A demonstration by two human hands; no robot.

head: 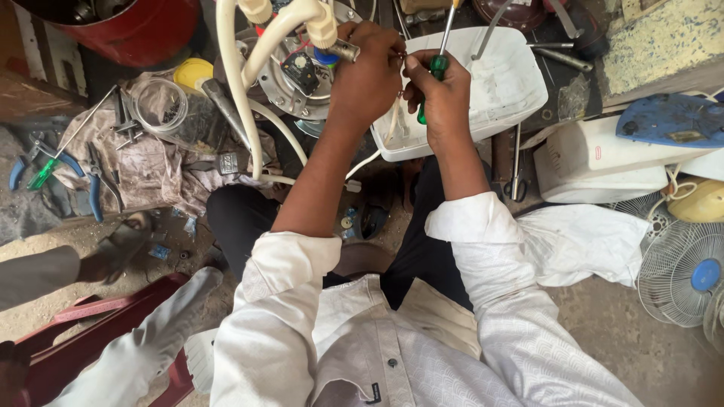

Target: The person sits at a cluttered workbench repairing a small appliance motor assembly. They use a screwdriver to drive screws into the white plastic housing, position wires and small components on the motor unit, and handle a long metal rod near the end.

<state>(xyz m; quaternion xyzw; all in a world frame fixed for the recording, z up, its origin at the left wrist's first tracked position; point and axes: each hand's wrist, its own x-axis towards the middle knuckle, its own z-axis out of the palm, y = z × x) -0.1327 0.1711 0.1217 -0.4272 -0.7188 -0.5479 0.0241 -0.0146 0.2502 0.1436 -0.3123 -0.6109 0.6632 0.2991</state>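
Left hand point(367, 75) pinches a thin wire point(398, 55); right hand point(443, 94) grips a green-handled screwdriver point(437, 68) at the white tub's point(520, 83) near rim.

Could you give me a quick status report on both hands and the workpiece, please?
Left hand pinching thin wires beside round metal plate. Right hand gripping green-handled screwdriver upright. White hoses cross the plate; white casing behind.

A small red mark or label point(598, 153) sits on the side of a white casing point(596, 162) on the floor at right; it is too small to make out.
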